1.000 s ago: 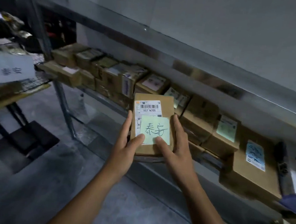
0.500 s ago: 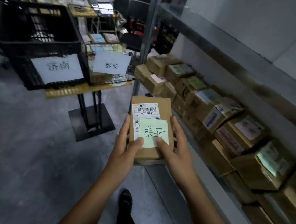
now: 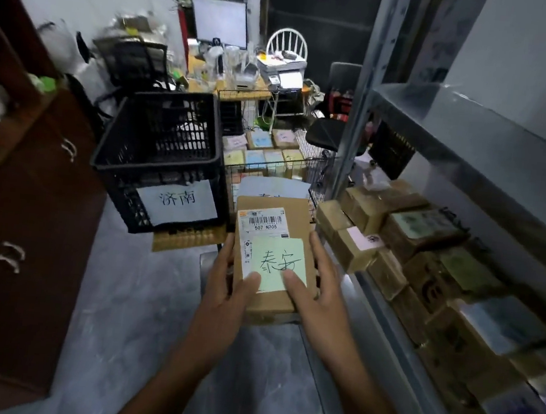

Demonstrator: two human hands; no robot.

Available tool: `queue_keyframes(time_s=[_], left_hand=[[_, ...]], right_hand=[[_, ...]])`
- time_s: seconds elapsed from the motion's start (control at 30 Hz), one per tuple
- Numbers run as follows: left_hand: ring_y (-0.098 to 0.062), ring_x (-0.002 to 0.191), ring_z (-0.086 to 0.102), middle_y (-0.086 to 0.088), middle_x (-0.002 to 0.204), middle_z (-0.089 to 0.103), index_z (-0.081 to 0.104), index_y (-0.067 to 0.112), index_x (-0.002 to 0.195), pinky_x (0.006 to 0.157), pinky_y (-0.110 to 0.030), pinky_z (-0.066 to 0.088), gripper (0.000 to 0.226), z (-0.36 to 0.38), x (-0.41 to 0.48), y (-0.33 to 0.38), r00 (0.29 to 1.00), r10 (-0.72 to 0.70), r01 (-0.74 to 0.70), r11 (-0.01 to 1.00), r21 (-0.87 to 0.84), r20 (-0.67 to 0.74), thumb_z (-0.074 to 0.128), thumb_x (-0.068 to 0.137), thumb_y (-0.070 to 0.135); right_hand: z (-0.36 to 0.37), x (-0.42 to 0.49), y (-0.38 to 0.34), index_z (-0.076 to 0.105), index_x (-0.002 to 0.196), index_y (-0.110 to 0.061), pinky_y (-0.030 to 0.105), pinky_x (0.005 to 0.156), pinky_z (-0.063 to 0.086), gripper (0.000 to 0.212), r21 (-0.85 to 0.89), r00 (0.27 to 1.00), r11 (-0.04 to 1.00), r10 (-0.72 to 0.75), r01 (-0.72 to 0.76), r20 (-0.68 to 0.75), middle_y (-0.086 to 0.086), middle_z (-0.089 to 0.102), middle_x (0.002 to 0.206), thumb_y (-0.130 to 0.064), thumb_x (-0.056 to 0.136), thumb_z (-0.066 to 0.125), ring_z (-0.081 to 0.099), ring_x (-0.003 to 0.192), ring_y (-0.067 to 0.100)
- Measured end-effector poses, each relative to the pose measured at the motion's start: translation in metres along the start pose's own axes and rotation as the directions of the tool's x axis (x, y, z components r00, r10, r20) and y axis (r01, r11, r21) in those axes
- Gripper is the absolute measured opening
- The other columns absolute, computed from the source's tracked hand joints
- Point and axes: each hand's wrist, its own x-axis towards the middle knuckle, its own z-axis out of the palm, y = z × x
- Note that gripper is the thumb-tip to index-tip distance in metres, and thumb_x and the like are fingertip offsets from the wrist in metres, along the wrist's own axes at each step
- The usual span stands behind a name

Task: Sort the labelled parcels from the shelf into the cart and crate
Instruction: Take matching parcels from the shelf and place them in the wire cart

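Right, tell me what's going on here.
A person holds one cardboard parcel between left hand and right hand, thumbs on its green note reading 泰安. Ahead stand a black crate labelled 济南 and, right of it, a wire cart holding parcels. More parcels line the shelf on the right.

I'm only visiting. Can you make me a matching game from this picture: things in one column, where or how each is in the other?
1. brown cardboard parcel with a green sticky note
2. black plastic crate
3. wire mesh cart
4. grey metal shelf

A. lined with cardboard boxes
B. gripped by the left hand and right hand
C. bears a white paper sign
D. holds parcels with pastel notes

Pairs: 1-B, 2-C, 3-D, 4-A.
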Motion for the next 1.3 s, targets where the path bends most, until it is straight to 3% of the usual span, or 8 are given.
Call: queue_keyframes(time_s=[0.1,0.27,0.73,0.93,1.03,1.13,1.2,1.3], left_hand=[[0.003,0.125,0.057,0.023,0.151,0.046,0.023,0.066,0.148,0.105,-0.034,0.053,0.069,0.004,0.021,0.000,0.999,-0.009,0.010,1.000,0.022,-0.050,0.064,0.094,0.055],[-0.013,0.135,0.053,0.019,0.154,0.045,0.027,0.072,0.143,0.108,-0.050,0.051,0.077,-0.006,0.072,0.005,0.997,0.024,-0.020,0.999,0.050,-0.077,0.064,0.077,0.069],[0.008,0.127,0.054,0.031,0.148,0.046,0.026,0.068,0.146,0.103,-0.027,0.050,0.067,-0.046,0.272,0.056,0.991,0.101,-0.081,0.978,-0.192,0.093,0.064,0.091,0.062],[0.005,0.126,0.053,0.025,0.150,0.044,0.030,0.064,0.149,0.090,-0.020,0.050,0.067,-0.069,0.354,0.065,0.985,0.061,-0.023,0.973,-0.231,0.159,0.054,0.087,0.068],[0.013,0.119,0.053,0.021,0.153,0.041,0.035,0.060,0.149,0.081,-0.012,0.049,0.061,-0.075,0.388,0.061,0.984,0.018,0.010,0.988,-0.151,0.178,0.054,0.091,0.068],[-0.013,0.139,0.047,0.012,0.156,0.041,0.041,0.055,0.147,0.113,-0.044,0.043,0.068,-0.082,0.429,0.044,0.996,0.039,-0.049,0.991,0.121,0.083,0.050,0.084,0.081],[-0.022,0.147,0.034,0.004,0.158,0.040,0.042,0.039,0.152,0.126,-0.053,0.019,0.065,-0.082,0.461,0.031,0.997,0.081,-0.079,0.919,0.385,0.012,0.051,0.094,0.067],[-0.020,0.154,0.021,-0.003,0.161,0.037,0.041,0.027,0.155,0.128,-0.045,-0.006,0.062,-0.080,0.501,0.023,0.989,0.144,-0.136,0.733,0.666,0.043,0.051,0.100,0.055]], right_hand=[[-0.001,0.026,0.000,0.029,0.152,-0.058,0.016,0.096,0.052,0.072,0.026,0.999,1.000,0.005,-0.006,0.033,-0.032,0.043,0.136,-0.036,0.096,0.069,0.052,0.118,-0.018],[0.014,0.077,0.001,0.031,0.149,-0.064,0.042,0.105,0.054,0.073,0.078,0.997,0.997,0.015,-0.021,0.080,-0.019,0.049,0.143,-0.053,0.089,0.071,0.057,0.129,0.004],[0.065,0.269,-0.052,0.036,0.145,-0.066,0.044,0.103,0.055,0.062,-0.118,0.995,0.989,-0.092,0.087,-0.033,-0.017,0.051,0.148,-0.049,0.093,0.067,0.059,0.126,0.003],[0.088,0.340,-0.055,0.039,0.147,-0.056,0.019,0.084,0.057,0.057,-0.144,0.997,0.989,-0.055,0.046,-0.056,-0.031,0.055,0.139,-0.035,0.101,0.064,0.065,0.115,-0.002],[0.088,0.373,-0.052,0.044,0.143,-0.057,0.024,0.085,0.059,0.053,-0.185,0.997,0.982,0.032,-0.044,-0.067,-0.044,0.057,0.124,-0.033,0.100,0.064,0.067,0.110,-0.002],[0.083,0.412,-0.045,0.051,0.135,-0.060,0.040,0.090,0.061,0.047,-0.233,0.991,0.964,0.120,-0.129,-0.051,-0.035,0.059,0.123,-0.035,0.099,0.066,0.069,0.107,0.007],[0.076,0.444,-0.034,0.053,0.139,-0.048,0.033,0.076,0.063,0.044,-0.241,0.988,0.958,0.152,-0.153,-0.024,-0.032,0.063,0.115,-0.028,0.101,0.063,0.071,0.093,0.001],[0.066,0.494,-0.010,0.045,0.152,-0.034,0.015,0.056,0.053,0.056,-0.326,0.972,0.919,0.235,-0.223,-0.003,0.000,0.057,0.133,-0.023,0.101,0.065,0.070,0.088,0.007]])
